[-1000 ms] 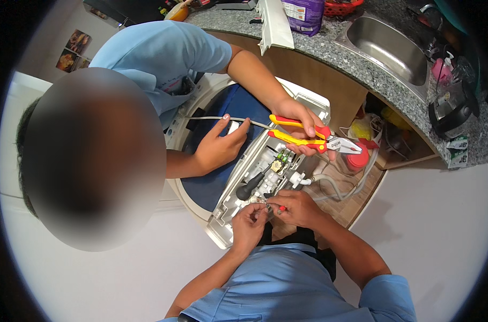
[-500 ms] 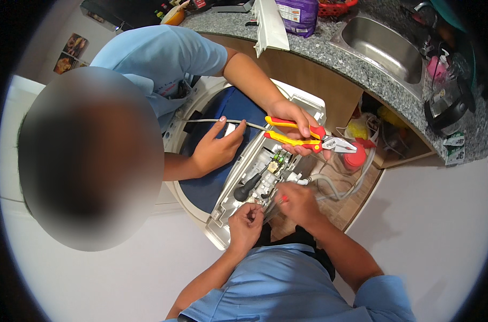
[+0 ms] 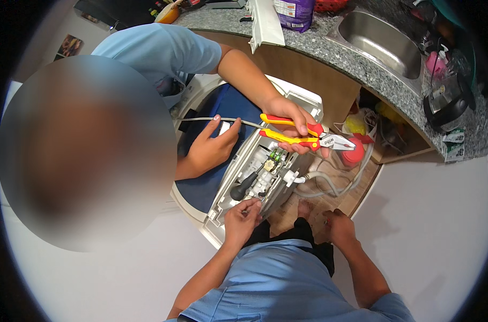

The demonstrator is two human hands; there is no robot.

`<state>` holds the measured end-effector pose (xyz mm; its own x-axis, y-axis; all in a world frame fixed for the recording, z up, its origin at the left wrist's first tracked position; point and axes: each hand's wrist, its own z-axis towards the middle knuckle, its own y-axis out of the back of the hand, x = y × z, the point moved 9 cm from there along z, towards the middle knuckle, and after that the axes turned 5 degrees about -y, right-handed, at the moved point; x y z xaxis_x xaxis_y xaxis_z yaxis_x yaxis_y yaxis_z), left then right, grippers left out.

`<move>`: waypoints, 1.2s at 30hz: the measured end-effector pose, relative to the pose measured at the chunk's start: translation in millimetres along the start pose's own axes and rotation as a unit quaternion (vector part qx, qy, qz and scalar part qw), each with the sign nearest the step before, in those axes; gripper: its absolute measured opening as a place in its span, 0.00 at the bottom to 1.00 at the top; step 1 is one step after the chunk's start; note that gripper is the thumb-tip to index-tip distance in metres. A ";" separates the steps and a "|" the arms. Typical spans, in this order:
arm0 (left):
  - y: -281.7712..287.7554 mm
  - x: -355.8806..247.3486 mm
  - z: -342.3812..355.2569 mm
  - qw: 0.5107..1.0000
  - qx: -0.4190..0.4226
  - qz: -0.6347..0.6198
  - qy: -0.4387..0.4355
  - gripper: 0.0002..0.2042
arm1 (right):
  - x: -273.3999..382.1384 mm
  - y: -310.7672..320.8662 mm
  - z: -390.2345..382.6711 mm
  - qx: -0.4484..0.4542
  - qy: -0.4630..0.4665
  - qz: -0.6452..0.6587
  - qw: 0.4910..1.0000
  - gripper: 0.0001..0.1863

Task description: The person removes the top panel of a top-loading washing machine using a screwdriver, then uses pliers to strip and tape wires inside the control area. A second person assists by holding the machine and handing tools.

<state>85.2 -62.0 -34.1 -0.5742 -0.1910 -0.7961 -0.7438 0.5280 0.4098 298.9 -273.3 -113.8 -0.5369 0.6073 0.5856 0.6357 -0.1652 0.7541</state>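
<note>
My left hand [image 3: 242,221] is closed in a pinch at the near end of the opened housing of a washing machine [image 3: 212,216]. Whatever lies between its fingertips is too small to make out. Off to the right, away from the machine, my right hand [image 3: 340,227] hangs with curled fingers above the floor; its contents are hidden. Inside the housing show a black rubber boot [image 3: 245,188], green wire connectors [image 3: 276,156] and white plastic parts. Across the machine, a co-worker's hand holds red-and-yellow pliers [image 3: 315,140], and their other hand is beside a grey cable [image 3: 228,119].
A white fitting [image 3: 292,178] with a grey hose [image 3: 330,188] sticks out of the machine's side. Beyond stands a granite counter [image 3: 319,53] with a sink [image 3: 381,45], a kettle [image 3: 448,104] and a white panel [image 3: 265,27]. A red-lidded container [image 3: 353,152] is under the counter.
My right hand has moved away from the housing, toward the right and nearer to me. My left hand stays almost where it was. The co-worker's head has shifted; the pliers are nearly still.
</note>
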 end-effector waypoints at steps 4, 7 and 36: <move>-10.4 12.8 7.5 0.998 0.038 -0.010 0.041 0.08 | 8.5 -1.2 -4.1 0.060 -0.022 0.025 0.998 0.15; -16.2 15.6 2.7 0.987 0.039 -0.123 0.095 0.06 | 44.2 -8.5 13.8 0.056 -0.053 0.129 0.989 0.22; -30.8 34.7 -0.7 0.928 0.216 -0.217 0.213 0.13 | 128.4 -81.0 67.4 0.321 -0.123 0.535 0.772 0.09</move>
<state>88.0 -85.5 -74.0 -0.4041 -0.7250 -0.5577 -0.7830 0.5894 -0.1990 215.9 -129.6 -119.8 0.5578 0.5319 0.6371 0.8280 -0.3042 -0.4709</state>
